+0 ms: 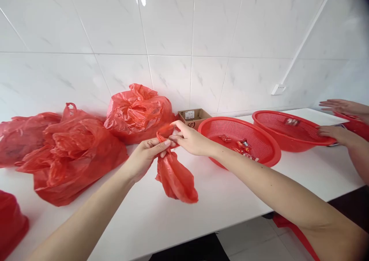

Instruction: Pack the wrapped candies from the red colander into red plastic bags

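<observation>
My left hand [147,157] and my right hand [188,138] both pinch the gathered, twisted top of a small red plastic bag [175,178], whose body hangs down over the white table [155,222]. Just behind my hands lies a bulging, crumpled red plastic bag [138,113]. A red mesh basket [266,145] sits to the right of my right hand, with several small wrapped sweets inside it.
More crumpled red bags [72,157] are heaped at the left. A small cardboard box [193,118] stands by the tiled wall. Further right are a second red mesh basket [288,143] and a co-worker's hands [343,107], one of them resting on that basket's rim.
</observation>
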Demonstrator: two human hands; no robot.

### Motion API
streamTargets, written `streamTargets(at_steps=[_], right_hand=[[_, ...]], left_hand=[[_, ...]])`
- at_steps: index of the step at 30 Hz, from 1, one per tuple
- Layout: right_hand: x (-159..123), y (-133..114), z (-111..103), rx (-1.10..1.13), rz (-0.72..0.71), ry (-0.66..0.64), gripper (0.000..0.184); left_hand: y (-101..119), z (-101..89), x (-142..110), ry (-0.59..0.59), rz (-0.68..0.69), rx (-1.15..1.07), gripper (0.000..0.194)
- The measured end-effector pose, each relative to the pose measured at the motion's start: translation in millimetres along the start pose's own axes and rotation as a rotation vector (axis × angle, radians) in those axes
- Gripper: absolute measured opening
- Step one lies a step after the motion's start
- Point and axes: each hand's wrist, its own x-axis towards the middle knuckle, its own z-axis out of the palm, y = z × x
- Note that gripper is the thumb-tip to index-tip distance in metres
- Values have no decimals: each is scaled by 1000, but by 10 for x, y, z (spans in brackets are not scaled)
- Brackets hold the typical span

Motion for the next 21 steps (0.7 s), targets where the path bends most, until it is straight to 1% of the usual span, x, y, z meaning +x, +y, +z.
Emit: streamTargets(at_steps=[2, 3, 5, 7, 9, 11, 12, 14, 16, 17, 19, 21], right_hand=[[-75, -38, 21, 8, 7, 77, 22], [-115, -64, 38, 29, 0, 103, 22], [-193, -102, 87, 87, -9, 130, 21], [-257, -92, 139, 131, 12, 147, 19], [-298, -31, 173, 141, 78, 124, 18], [-315, 49, 182, 93, 130, 52, 16], [-316, 84, 179, 42, 123, 37, 16], [-305, 132, 171, -78, 27, 96, 22], [-284, 150, 173, -126, -103, 171, 23], [-274, 148, 182, -108, -137, 171, 21], [-259, 127, 212, -28, -132, 129, 12], [-261, 85, 254, 42, -78, 115, 6]], left_hand=[[-5, -17, 6, 11, 38, 63, 34], [-2, -18, 7, 14, 63, 94, 35], [14, -13, -2, 31, 125, 111, 25], [30, -14, -22, 55, 171, 103, 15], [26, -33, -47, 30, 181, 137, 17], [-7, -68, -64, 11, 190, 249, 18], [-30, -88, -67, 23, 209, 328, 19], [-73, -124, -66, 65, 272, 482, 18], [-91, -141, -59, 62, 328, 542, 16], [-89, -139, -56, 40, 352, 532, 15], [-72, -111, -54, 35, 397, 505, 16], [-60, -64, -56, 126, 456, 547, 16]])
